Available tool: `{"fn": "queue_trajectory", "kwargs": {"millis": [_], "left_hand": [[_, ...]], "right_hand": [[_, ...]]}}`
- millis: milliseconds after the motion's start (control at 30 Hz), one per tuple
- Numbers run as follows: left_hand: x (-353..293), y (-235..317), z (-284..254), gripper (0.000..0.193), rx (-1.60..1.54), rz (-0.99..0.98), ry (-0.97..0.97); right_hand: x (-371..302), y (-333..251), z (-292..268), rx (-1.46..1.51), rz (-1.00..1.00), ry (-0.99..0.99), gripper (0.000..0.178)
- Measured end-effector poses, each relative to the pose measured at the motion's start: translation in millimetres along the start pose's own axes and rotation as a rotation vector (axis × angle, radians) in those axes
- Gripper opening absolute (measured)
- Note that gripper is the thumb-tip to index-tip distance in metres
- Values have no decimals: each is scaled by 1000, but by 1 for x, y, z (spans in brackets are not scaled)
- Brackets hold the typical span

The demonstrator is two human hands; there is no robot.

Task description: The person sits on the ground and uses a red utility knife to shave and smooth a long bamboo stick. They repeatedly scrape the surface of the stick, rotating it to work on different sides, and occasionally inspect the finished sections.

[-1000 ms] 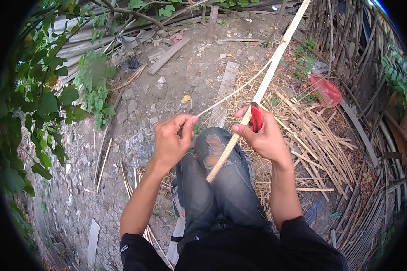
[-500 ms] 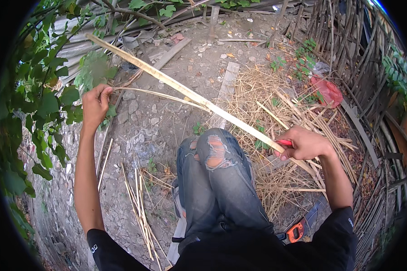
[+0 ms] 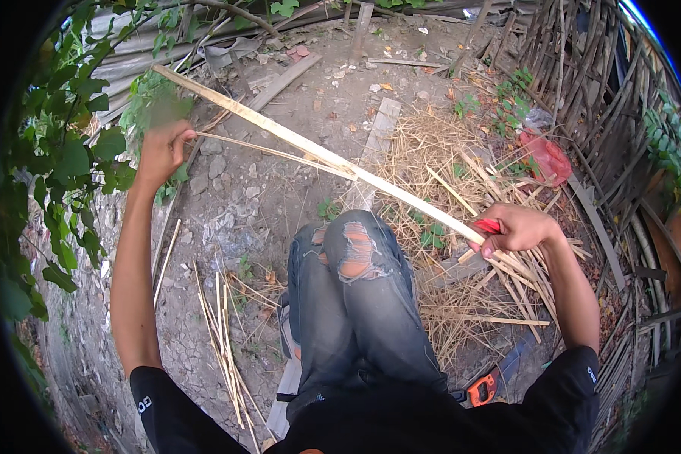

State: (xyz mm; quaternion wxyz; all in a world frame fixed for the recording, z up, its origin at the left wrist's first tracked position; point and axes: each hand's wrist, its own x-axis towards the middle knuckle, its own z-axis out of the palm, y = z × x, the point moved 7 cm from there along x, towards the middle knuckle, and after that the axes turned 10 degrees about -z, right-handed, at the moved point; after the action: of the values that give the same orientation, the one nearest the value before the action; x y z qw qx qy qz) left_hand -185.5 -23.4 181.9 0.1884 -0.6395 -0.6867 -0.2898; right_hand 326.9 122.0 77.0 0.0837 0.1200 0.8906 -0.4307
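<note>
My left hand (image 3: 163, 151) is closed in a pinch on the end of a thin bamboo strip (image 3: 272, 151), with the arm reached far out to the left. That strip runs taut to the middle of a long, pale bamboo slat (image 3: 303, 141), where the two meet. My right hand (image 3: 520, 227) grips the slat's lower part at the right, together with a red handle (image 3: 489, 225); any blade on it is hidden. The slat slants across in front of my knees (image 3: 356, 250), its free end pointing up and to the left.
Cut bamboo strips (image 3: 225, 340) lie on the ground at left. Straw-like shavings (image 3: 431, 159) and more slats spread at right, near a red plastic bag (image 3: 546, 157). An orange-handled saw (image 3: 483, 389) lies by my right hip. A stick fence (image 3: 575, 83) and leafy vines (image 3: 68, 151) flank me.
My left hand has moved up and slightly outward, and the thin strip, bowed before, is now straighter. The right hand has shifted slightly up and to the right along with the slat's lower part.
</note>
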Motion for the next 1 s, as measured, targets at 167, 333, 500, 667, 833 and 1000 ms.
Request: {"fn": "queue_trajectory", "kwargs": {"millis": [167, 333, 500, 667, 833, 1000], "left_hand": [[-14, -17, 24, 19, 276, -145, 21], [-17, 107, 50, 59, 144, -26, 162], [3, 248, 66, 61, -199, 356, -43], [35, 251, 89, 39, -205, 345, 32], [68, 212, 63, 18, -348, 193, 414], [80, 172, 17, 17, -509, -181, 556]], "right_hand": [[19, -8, -10, 109, -76, 176, 22], [54, -47, -26, 343, -135, 411, 24], [101, -82, -59, 75, -67, 415, 34], [122, -92, -88, 219, -234, 607, 37], [132, -64, -96, 623, -318, 872, 53], [140, -24, -67, 120, -236, 1152, 50]]}}
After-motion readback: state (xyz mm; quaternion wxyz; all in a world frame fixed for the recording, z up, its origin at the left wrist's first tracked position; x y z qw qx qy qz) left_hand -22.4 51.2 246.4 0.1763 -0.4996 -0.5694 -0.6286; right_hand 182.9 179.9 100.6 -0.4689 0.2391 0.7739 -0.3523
